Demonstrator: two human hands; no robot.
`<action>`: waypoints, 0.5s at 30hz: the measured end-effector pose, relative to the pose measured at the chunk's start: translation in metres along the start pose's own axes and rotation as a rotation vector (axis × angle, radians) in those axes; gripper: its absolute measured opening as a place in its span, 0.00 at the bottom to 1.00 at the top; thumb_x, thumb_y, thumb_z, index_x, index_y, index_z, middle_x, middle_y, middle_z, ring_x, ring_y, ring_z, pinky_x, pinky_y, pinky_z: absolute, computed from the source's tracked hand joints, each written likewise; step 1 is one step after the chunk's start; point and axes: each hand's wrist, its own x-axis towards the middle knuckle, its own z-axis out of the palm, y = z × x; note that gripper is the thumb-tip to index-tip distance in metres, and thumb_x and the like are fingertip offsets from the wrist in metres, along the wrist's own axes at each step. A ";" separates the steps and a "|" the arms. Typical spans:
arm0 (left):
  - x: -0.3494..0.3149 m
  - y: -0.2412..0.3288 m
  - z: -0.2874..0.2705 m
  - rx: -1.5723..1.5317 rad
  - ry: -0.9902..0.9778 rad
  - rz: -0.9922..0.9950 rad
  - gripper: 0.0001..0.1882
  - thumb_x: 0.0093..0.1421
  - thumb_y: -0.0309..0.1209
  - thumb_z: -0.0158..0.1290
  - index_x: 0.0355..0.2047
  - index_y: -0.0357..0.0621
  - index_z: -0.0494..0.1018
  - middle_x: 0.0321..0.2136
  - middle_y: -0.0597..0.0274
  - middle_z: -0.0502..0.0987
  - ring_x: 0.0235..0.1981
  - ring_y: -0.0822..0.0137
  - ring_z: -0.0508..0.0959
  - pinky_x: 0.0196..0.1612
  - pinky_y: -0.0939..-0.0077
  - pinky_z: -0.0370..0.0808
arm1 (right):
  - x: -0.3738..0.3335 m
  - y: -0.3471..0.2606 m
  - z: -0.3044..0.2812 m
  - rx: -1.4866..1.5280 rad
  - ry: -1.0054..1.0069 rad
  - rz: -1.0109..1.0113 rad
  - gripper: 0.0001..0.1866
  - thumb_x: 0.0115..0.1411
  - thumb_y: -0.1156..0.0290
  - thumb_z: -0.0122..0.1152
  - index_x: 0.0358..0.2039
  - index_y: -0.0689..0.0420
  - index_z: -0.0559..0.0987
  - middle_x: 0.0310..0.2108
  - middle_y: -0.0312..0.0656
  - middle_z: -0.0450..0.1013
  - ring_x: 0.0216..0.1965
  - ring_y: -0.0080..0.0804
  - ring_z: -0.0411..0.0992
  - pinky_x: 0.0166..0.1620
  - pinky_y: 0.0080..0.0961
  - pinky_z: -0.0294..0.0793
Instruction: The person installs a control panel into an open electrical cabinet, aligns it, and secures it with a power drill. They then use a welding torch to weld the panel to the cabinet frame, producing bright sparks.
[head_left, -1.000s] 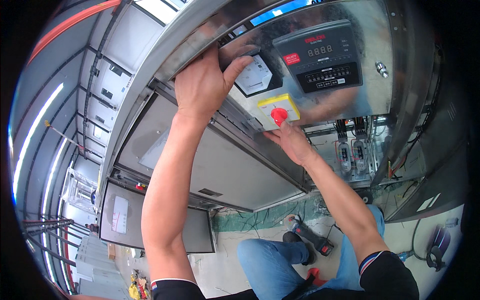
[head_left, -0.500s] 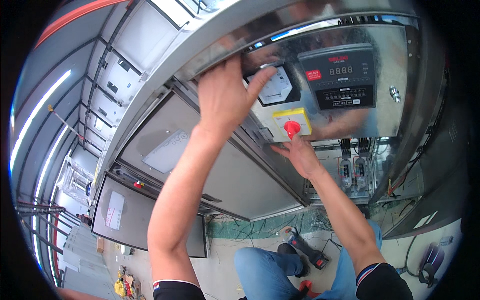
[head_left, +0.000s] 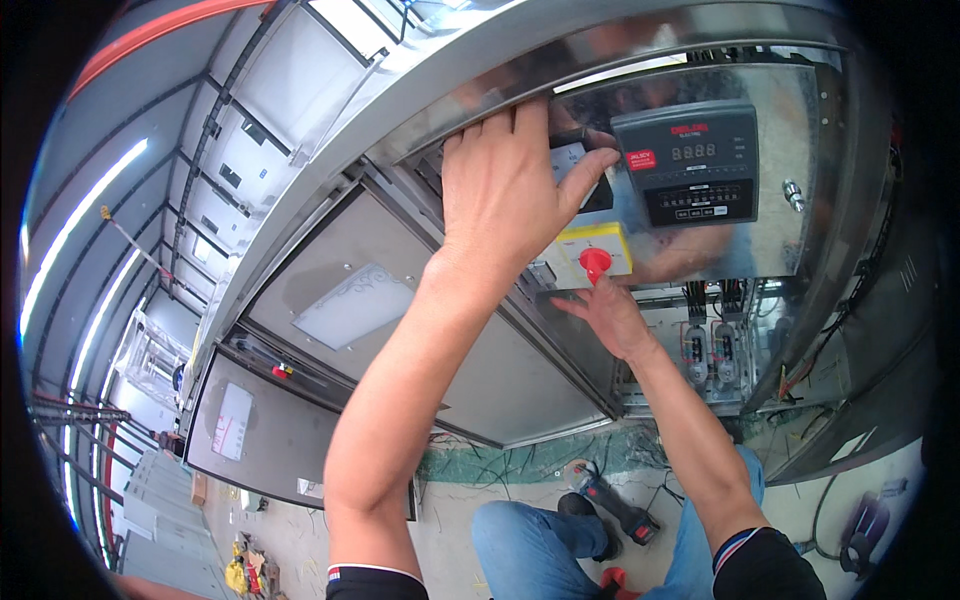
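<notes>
A shiny metal instrument panel (head_left: 700, 255) sits in the upper part of a steel cabinet. My left hand (head_left: 505, 190) lies flat over its upper left side, fingers stretched upward with the tips hidden at the edge. Its thumb sticks out to the right, partly covering a square white meter (head_left: 568, 158) with a black frame. Lower down, my right hand (head_left: 617, 318) is at the panel's bottom edge, fingers apart. One fingertip meets the red rotary knob (head_left: 594, 262) on a yellow-rimmed switch plate (head_left: 625, 250); another digit points left below it. A dark digital controller (head_left: 688, 165) is mounted right of the meter.
Wired components (head_left: 710, 350) show in the opening below the panel. A large grey cabinet door (head_left: 440, 340) stands to the left. On the floor lie an angle grinder (head_left: 620, 508), cable scraps (head_left: 510, 460) and yellow items (head_left: 237, 575). A silver lock (head_left: 792, 195) is on the panel.
My left hand has slid right along the panel and now covers more of the meter. The right hand stays by the red knob; the whole view has shifted slightly.
</notes>
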 end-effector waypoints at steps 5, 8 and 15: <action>0.007 0.000 -0.003 -0.024 -0.051 0.055 0.38 0.59 0.56 0.63 0.55 0.34 0.71 0.43 0.41 0.80 0.46 0.41 0.79 0.48 0.52 0.75 | 0.002 -0.005 -0.007 0.006 0.006 0.009 0.37 0.68 0.50 0.62 0.71 0.50 0.61 0.68 0.37 0.63 0.68 0.37 0.62 0.65 0.60 0.67; 0.002 -0.006 0.000 -0.030 -0.023 0.109 0.37 0.58 0.55 0.64 0.54 0.35 0.72 0.42 0.43 0.80 0.45 0.43 0.80 0.49 0.54 0.76 | -0.003 0.001 -0.003 0.031 -0.011 0.041 0.34 0.68 0.54 0.63 0.70 0.50 0.63 0.67 0.36 0.64 0.67 0.35 0.63 0.64 0.59 0.69; 0.002 -0.033 -0.003 -0.152 -0.127 0.141 0.38 0.64 0.50 0.61 0.64 0.33 0.66 0.49 0.38 0.79 0.51 0.43 0.79 0.55 0.56 0.74 | 0.004 -0.011 -0.003 0.038 -0.029 0.096 0.36 0.67 0.47 0.62 0.70 0.49 0.63 0.65 0.36 0.64 0.65 0.33 0.65 0.60 0.54 0.75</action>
